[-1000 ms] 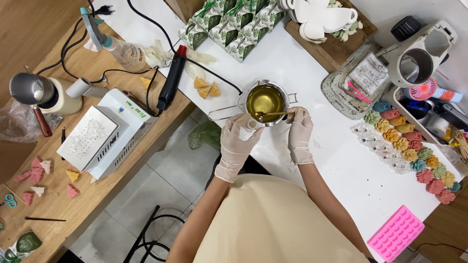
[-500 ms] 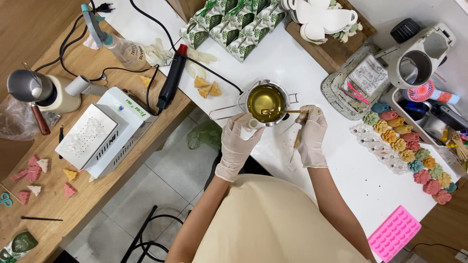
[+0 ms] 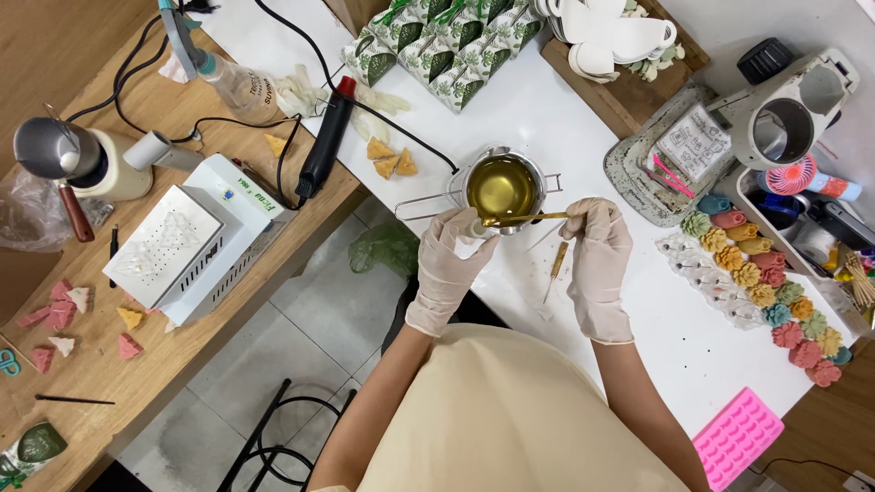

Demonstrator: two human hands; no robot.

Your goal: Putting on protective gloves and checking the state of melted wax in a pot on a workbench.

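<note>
We pinch a small white tube (image 3: 473, 228) in our gloved left hand (image 3: 448, 258) beside the steel pot of yellow liquid (image 3: 502, 187) on the white surface (image 3: 565, 118), so our gloved right hand (image 3: 597, 251), gripping a gold spoon (image 3: 519, 219), can reach both easily.

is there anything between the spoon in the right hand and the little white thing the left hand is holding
Nothing visible. The right hand holds the gold spoon over the near rim of the metal pot, its bowl right beside the small white container in the left hand.
</note>
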